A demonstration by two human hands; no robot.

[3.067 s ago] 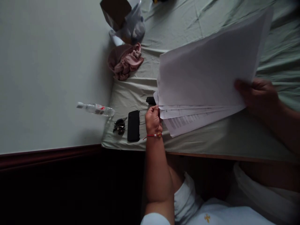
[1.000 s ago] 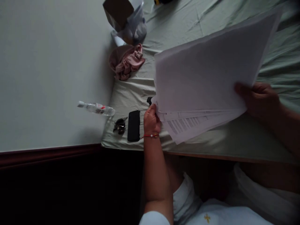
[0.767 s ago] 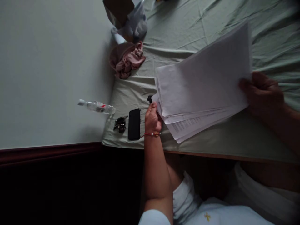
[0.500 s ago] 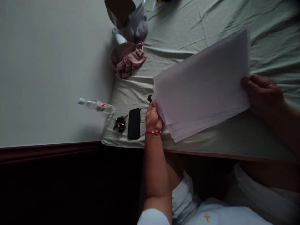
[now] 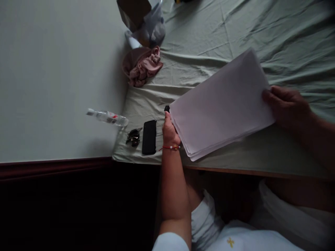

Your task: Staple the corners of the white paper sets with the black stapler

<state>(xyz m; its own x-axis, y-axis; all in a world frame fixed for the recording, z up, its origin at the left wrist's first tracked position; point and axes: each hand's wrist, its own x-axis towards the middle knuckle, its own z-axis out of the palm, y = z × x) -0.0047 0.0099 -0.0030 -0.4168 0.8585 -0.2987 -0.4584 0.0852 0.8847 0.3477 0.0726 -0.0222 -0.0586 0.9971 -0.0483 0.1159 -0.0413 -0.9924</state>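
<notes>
A stack of white paper sheets (image 5: 220, 108) is held tilted above the bed, with several lower edges slightly fanned at the near left corner. My right hand (image 5: 288, 104) pinches the right edge of the stack, thumb on top. At the left edge, my left hand (image 5: 170, 132) holds the stack, its thumb pointing up along the side and its other fingers hidden beneath the paper. A red string bracelet (image 5: 174, 147) circles the left wrist. Just beyond the left thumb lies a small black object (image 5: 166, 108), partly hidden.
Left of my left hand, a black phone (image 5: 149, 137) and a bunch of keys (image 5: 133, 137) lie on the green bed sheet (image 5: 193, 66). A clear plastic bottle (image 5: 107, 117) is by the wall (image 5: 57, 76). Farther back are a crumpled pink cloth (image 5: 143, 66) and a plastic bag (image 5: 154, 29).
The sheets have come closer together at the near edge, and the stack's far right corner has dropped. My right hand has moved slightly left. My left thumb has shifted off the paper's edge.
</notes>
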